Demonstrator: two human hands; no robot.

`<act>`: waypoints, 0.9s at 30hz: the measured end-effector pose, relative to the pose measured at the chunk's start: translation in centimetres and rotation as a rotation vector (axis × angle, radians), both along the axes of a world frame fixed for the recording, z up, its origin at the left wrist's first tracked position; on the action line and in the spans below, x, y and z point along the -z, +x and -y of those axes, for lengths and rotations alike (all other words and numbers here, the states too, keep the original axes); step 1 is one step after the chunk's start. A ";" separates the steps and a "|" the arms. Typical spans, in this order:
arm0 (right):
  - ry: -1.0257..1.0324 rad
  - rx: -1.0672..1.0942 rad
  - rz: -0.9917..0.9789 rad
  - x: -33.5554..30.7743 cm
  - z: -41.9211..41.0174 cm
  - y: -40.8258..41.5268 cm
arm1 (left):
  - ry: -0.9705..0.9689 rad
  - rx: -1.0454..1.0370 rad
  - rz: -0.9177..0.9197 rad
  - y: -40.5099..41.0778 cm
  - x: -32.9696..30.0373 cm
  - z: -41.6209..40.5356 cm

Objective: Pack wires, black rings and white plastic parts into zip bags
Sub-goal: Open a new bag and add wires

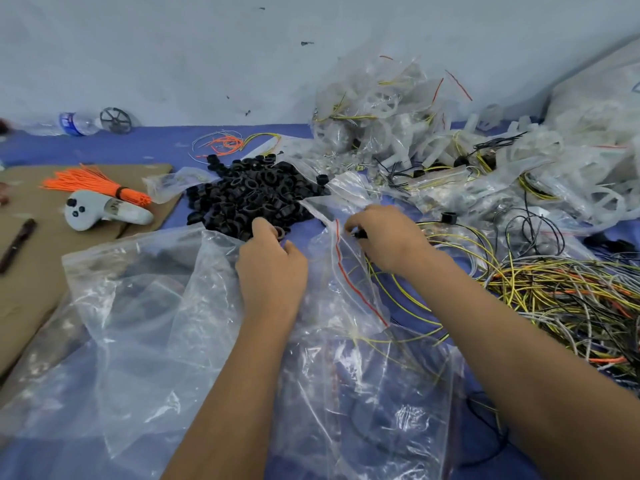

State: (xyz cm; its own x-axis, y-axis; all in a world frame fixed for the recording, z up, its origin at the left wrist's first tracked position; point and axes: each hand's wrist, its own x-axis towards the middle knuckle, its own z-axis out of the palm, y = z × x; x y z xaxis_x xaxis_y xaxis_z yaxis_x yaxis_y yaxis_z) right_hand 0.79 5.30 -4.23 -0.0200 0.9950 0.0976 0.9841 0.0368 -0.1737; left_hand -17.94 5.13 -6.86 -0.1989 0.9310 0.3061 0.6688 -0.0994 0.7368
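A heap of black rings (pixel 256 194) lies on the blue table, straight ahead of me. My left hand (pixel 272 268) pinches one black ring (pixel 280 233) at the near edge of that heap. My right hand (pixel 384 237) holds a small black part by the mouth of a clear zip bag with a red strip (pixel 349 282); yellow wire lies inside the bag. A tangle of yellow, grey, black and orange wires (pixel 561 299) spreads at the right. White plastic parts in filled bags (pixel 433 133) are piled at the back right.
Large clear plastic bags (pixel 138 306) cover the near table. On brown cardboard (pixel 31 278) at the left lie a grey controller (pixel 104 211), a bundle of orange ties (pixel 100 183) and a dark pen (pixel 17 244). A water bottle (pixel 74 123) lies by the wall.
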 end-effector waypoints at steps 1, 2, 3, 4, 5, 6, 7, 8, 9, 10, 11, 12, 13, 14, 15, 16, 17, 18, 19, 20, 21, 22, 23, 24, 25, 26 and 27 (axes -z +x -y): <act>0.003 0.002 0.030 0.0 -0.4 -0.1 | -0.022 -0.012 -0.035 -0.2 -0.1 -0.2; 0.033 0.012 0.032 -0.1 -0.8 -0.2 | -0.047 -0.021 -0.059 -0.3 -0.1 -0.4; 0.090 0.028 0.003 -0.1 -1.1 -0.2 | -0.065 -0.024 -0.072 -0.3 -0.1 -0.5; 0.151 0.045 -0.052 -0.1 -1.2 -0.4 | -0.082 -0.020 -0.075 -0.3 -0.1 -0.6; 0.203 0.061 -0.124 -0.1 -1.4 -0.6 | -0.098 -0.010 -0.076 -0.3 -0.1 -0.7; 0.231 0.066 -0.207 -0.2 -1.6 -1.0 | -0.114 0.004 -0.082 -0.2 -0.1 -0.7; 0.234 0.048 -0.279 -0.4 -1.7 -1.5 | -0.132 0.014 -0.088 -0.2 -0.1 -0.7; 0.220 0.003 -0.330 -0.6 -1.9 -2.1 | -0.144 0.019 -0.082 -0.2 -0.1 -0.6; 0.204 -0.063 -0.355 -0.8 -2.0 -2.7 | -0.152 0.014 -0.066 -0.2 -0.1 -0.6; 0.185 -0.129 -0.352 -1.0 -2.2 -3.3 | -0.158 0.005 -0.046 -0.2 -0.2 -0.6; 0.167 -0.188 -0.322 -1.0 -2.5 -3.9 | -0.156 -0.003 -0.023 -0.2 -0.3 -0.5; 0.151 -0.239 -0.285 -1.0 -2.8 -4.4 | -0.151 -0.009 0.002 -0.2 -0.4 -0.4; 0.120 -0.274 -0.263 -0.8 -3.1 -4.9 | -0.148 -0.011 0.027 -0.2 -0.5 -0.4; 0.080 -0.305 -0.273 -0.8 -3.3 -5.5 | -0.146 -0.012 0.045 -0.2 -0.5 -0.4; 0.039 -0.343 -0.278 -0.7 -3.6 -6.1 | -0.150 -0.013 0.055 -0.3 -0.5 -0.5; 0.004 -0.385 -0.249 -0.6 -3.9 -6.8 | -0.151 -0.016 0.057 -0.2 -0.5 -0.5; -0.015 -0.415 -0.201 -0.4 -4.2 -7.3 | -0.150 -0.023 0.058 -0.2 -0.4 -0.5; -0.024 -0.434 -0.127 -0.2 -4.6 -7.7 | -0.139 -0.034 0.066 -0.1 -0.4 -0.5; -0.027 -0.426 -0.063 -0.1 -4.9 -8.1 | -0.117 -0.053 0.083 -0.1 -0.4 -0.5; -0.019 -0.418 -0.004 -0.1 -5.2 -8.2 | -0.079 -0.073 0.104 0.0 -0.4 -0.4; -0.014 -0.404 0.029 0.2 -5.5 -8.1 | -0.032 -0.091 0.132 0.1 -0.6 -0.2; -0.010 -0.387 0.019 0.6 -5.7 -7.9 | 0.024 -0.095 0.170 0.3 -0.7 0.0; 0.030 -0.351 0.001 0.8 -5.5 -7.4 | 0.089 -0.084 0.214 0.5 -1.0 0.2; 0.101 -0.318 -0.033 0.9 -4.9 -6.8 | 0.152 -0.056 0.249 0.7 -1.2 0.4; 0.199 -0.279 -0.093 1.0 -3.9 -6.0 | 0.207 -0.018 0.270 1.0 -1.4 0.7; 0.295 -0.189 -0.114 1.1 -3.1 -5.1 | 0.237 0.032 0.268 1.4 -1.6 1.0; 0.390 -0.152 -0.129 1.0 -2.1 -4.1 | 0.235 0.095 0.240 1.9 -1.6 1.4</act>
State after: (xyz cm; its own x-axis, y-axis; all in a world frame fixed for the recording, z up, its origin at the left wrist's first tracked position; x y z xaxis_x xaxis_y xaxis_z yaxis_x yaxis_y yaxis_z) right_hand -3.31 7.42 -5.22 -0.1266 0.8698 0.4768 0.9335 0.2671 -0.2395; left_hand -16.01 3.74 -5.23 -0.2071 0.8584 0.4693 0.4590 -0.3384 0.8215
